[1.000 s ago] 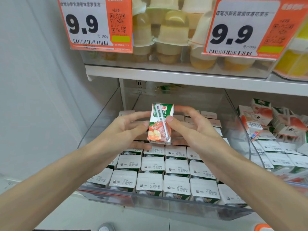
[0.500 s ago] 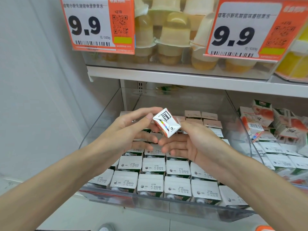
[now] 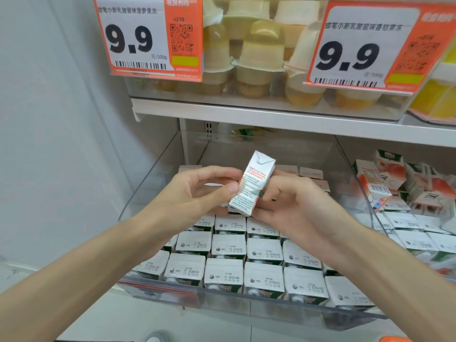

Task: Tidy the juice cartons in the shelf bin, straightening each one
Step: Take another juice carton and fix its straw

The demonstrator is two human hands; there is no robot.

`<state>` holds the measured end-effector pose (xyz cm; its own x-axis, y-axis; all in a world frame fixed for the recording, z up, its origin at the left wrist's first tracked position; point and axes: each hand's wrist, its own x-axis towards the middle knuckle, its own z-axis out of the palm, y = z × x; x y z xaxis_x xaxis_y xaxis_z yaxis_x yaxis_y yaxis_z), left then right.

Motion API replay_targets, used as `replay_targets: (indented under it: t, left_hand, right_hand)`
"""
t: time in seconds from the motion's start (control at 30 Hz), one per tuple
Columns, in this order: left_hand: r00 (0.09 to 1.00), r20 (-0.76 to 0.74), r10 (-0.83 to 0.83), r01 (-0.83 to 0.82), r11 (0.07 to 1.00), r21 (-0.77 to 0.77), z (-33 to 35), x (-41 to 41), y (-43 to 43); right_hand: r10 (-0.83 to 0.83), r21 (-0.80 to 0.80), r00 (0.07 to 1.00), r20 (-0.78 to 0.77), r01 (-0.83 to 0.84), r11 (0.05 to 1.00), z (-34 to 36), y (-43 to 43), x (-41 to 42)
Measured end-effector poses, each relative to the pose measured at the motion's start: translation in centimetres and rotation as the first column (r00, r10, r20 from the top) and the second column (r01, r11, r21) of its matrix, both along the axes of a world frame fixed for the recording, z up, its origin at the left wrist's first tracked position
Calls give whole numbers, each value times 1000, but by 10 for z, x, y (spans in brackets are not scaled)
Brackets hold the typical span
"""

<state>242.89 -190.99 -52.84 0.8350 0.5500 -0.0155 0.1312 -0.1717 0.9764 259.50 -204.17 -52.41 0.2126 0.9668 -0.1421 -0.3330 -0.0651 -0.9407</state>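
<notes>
1. Nearest, below both wrists, the clear front wall of the shelf bin [image 3: 271, 314] holds the packed rows of cartons [image 3: 227, 248]. They stand upright with their date-stamped tops up, and nothing in them has shifted over the last second.
2. Above those rows, the left hand [image 3: 195, 193] pinches the left edge of the juice carton [image 3: 251, 186] between thumb and fingertips. The right hand [image 3: 291, 206] curls round its lower right side.
3. The carton is what changed. A second ago it stood upright between the hands with its straw side toward the camera. Half a second ago it was turned with an end face toward the camera. Now its fine-print side shows, and its top leans up and away to the right.
4. I judge it is being turned in the fingers to match the rows, and it is not yet set down. The slot it would go into is hidden under the hands.
5. Right of the right hand, the loose cartons [image 3: 385, 183] in the neighbouring bin lie jumbled.
6. Beyond the fingertips, more upright cartons line the back of the bin.
</notes>
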Motion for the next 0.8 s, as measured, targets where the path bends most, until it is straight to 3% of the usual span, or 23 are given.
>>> replay_targets:
  t: [0.17,0.4,0.67,0.8]
  left_hand:
    - [1000,-18,-7,8,999,50,-2,-1,4]
    - [999,-44,-9,17,984,179,-7,0,8]
    - [999,-17,-33,36,972,232,-10,2,9]
    - [998,11,-58,53,962,268,-11,4,8]
  right_hand:
    - [-116,-20,985,127,119,993,-5,1,-3]
    - [-275,163,817,507,223,961,-7,0,-4]
    - [-296,204,755,585,216,955,-5,1,-6]
    - [-248,163,805,538,189,968,-4,0,-8]
